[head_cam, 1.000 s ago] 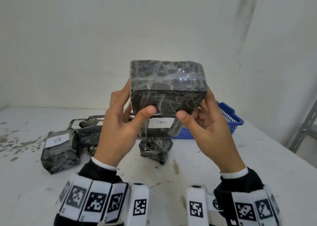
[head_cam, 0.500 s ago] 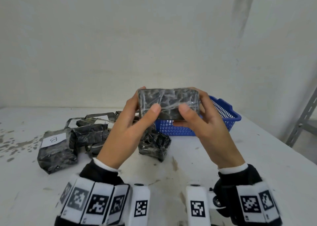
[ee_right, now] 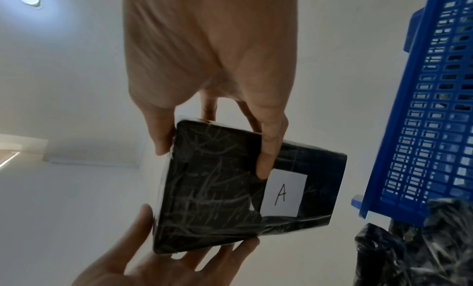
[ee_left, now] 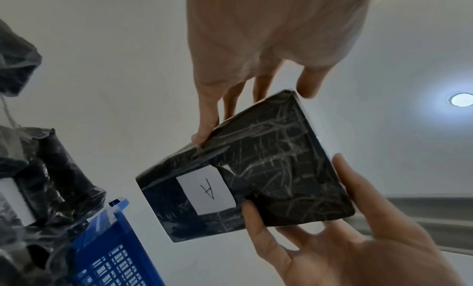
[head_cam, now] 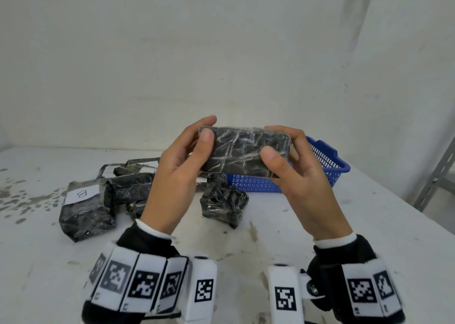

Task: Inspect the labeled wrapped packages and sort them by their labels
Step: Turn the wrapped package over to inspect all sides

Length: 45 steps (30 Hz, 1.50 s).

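Note:
I hold a black plastic-wrapped package (head_cam: 243, 151) in the air between both hands, over the table's middle. My left hand (head_cam: 205, 132) grips its left end, thumb toward me and fingers behind. At the right end my right hand (head_cam: 275, 141) grips it the same way. The head view shows only its long side. Its underside carries a white label (ee_left: 206, 191) marked A, also plain in the right wrist view on the label (ee_right: 282, 195). Several more wrapped packages lie at the left, one package (head_cam: 83, 205) labeled B.
A blue plastic basket (head_cam: 327, 161) stands on the table behind my right hand. A small crumpled package (head_cam: 224, 205) lies just below the held one. A metal rack leg (head_cam: 438, 176) stands beyond the table's right edge. The tabletop (head_cam: 295, 230) is white and stained.
Both hands have lowered the package from higher up and tipped it. Its A label, seen from the head a second ago, now faces down and away.

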Available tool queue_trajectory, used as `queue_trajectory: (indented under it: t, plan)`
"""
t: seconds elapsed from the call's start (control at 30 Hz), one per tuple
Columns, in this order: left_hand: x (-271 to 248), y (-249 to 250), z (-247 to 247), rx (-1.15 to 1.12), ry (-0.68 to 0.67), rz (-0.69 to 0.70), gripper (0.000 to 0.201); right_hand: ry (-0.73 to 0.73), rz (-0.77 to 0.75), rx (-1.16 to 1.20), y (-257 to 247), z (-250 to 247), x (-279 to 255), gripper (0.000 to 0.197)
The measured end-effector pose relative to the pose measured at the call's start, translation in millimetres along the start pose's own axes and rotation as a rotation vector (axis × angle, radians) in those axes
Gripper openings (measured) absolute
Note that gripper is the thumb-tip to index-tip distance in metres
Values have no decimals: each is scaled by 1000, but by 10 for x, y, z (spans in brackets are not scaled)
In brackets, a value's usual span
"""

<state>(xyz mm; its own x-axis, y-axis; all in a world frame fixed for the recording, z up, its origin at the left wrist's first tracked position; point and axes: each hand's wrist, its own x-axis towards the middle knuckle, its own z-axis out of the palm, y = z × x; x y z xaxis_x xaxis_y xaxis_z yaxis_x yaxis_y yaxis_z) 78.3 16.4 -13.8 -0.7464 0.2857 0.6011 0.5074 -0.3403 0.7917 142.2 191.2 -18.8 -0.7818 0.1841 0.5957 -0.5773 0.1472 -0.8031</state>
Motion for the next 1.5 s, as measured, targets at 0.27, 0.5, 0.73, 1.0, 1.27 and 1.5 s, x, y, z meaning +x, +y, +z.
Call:
queue_trajectory:
  t: [0.27, 0.5, 0.73, 1.0, 1.27, 1.5]
  plan:
    - [-38, -43, 16, 115, -91, 70, 61, 59, 28, 25, -35, 23, -8, 44]
    - [-20, -59, 25, 94, -25, 66, 58, 0, 4, -39, -7, 4, -10, 45]
    - [1, -85, 17, 4, 1, -65, 71, 19, -82, -21, -72, 78, -83, 44]
    - [45, -4, 28, -287, -55, -305, 24, -34, 3, 40, -14, 79, -22, 41]
    - [62, -112, -90, -143, -109, -229, 77, -148, 230, 15, 43, -41, 20, 83]
    - [26, -58, -75, 66, -188, -190, 67, -105, 100, -52, 16, -72, 8, 89]
